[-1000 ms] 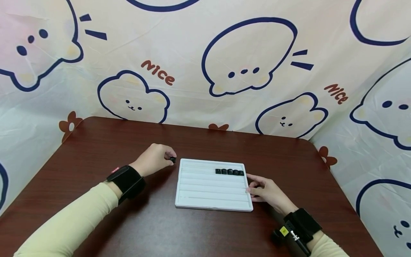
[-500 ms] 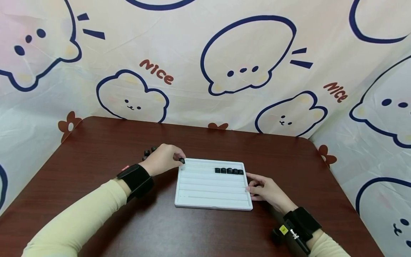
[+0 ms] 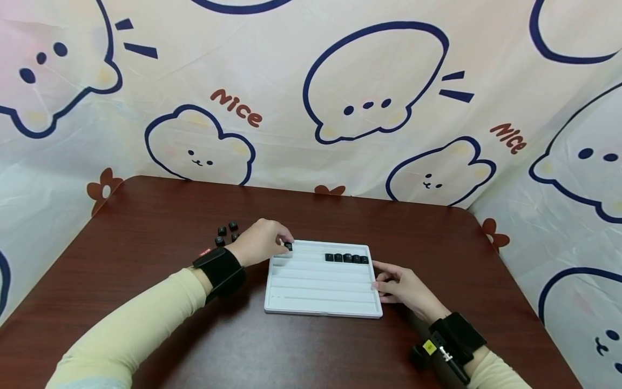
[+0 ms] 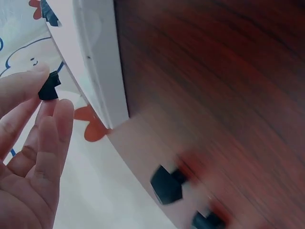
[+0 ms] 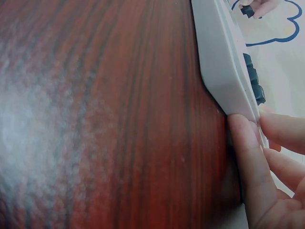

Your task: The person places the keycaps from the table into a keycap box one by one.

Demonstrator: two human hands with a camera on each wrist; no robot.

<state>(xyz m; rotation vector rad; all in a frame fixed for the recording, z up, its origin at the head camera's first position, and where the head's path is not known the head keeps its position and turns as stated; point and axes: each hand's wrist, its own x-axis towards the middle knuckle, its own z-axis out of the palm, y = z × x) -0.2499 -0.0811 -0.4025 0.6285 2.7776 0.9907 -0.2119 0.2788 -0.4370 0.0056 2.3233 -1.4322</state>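
My left hand (image 3: 259, 242) pinches one small black keycap (image 4: 49, 89) between thumb and fingertips, over the upper left corner of a white ridged tray (image 3: 320, 292). In the head view that pinched keycap (image 3: 288, 246) overlaps the tray's top row. A short row of black keycaps (image 3: 347, 258) sits side by side at the right end of the same row. At the tray's right edge my right hand (image 3: 408, 292) holds the rim, its thumb (image 5: 244, 131) pressed to the side wall.
Several loose black keycaps (image 3: 222, 231) lie on the dark wooden table (image 3: 311, 356) left of the tray, partly behind the left hand. A patterned cloth (image 3: 282, 70) hangs behind the table and along its sides.
My left hand has moved right with the keycap, from beside the tray to over its upper left corner, uncovering loose keycaps behind it. The right hand stays at the tray's edge.
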